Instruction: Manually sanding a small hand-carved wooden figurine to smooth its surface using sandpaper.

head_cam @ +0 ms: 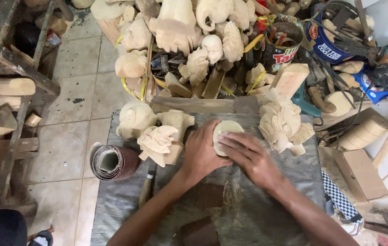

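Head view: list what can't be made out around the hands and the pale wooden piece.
- Pale wooden piece: lower part hidden by left hand and right hand.
- What the right fingers press on it: hidden under them.
- Sandpaper roll: its core is in shadow.
- Dark scrap: cut by bottom edge.

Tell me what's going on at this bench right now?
A person works at a cloth-covered bench with both hands on a small pale wooden piece. The left hand steadies it from the side; the right hand presses on its top, possibly with sandpaper beneath the fingers. Unpainted wood carvings stand to the left, another carving to the right, and a sandpaper roll lies at the bench's left edge.
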